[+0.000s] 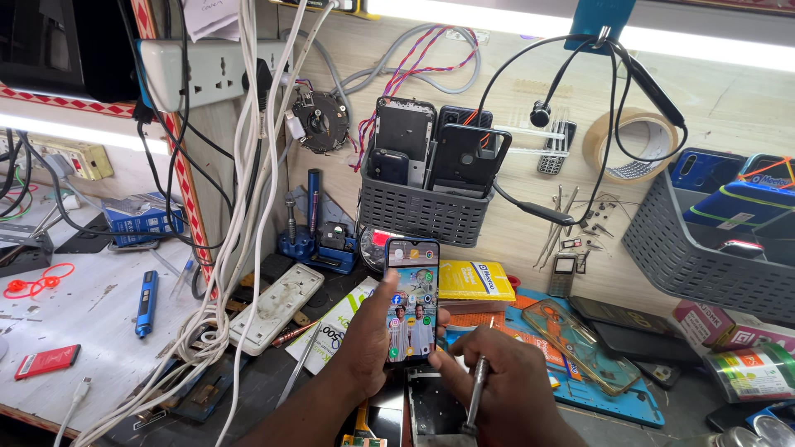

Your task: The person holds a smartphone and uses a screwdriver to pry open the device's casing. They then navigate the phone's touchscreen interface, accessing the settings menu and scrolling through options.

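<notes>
Keep your left hand [368, 335] wrapped firmly around the lit smartphone [411, 300] while your right hand [497, 385], fist closed on the metal screwdriver [476, 397], stays clear of the glass.

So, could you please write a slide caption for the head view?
Left hand holds a lit smartphone upright while right hand grips a metal tool over a cluttered bench.

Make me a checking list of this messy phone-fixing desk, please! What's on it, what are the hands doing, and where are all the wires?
Surface: dark bench, crowded.
Job's things: lit smartphone, upright; metal tool.
Clutter: clear phone case, yellow box, tape roll, blue pen tool.
Grippers: left hand holds smartphone; right hand grips metal tool.
Cables: white cable bundle hanging from power strip.
Surroundings: grey basket of phones on wall.
</notes>
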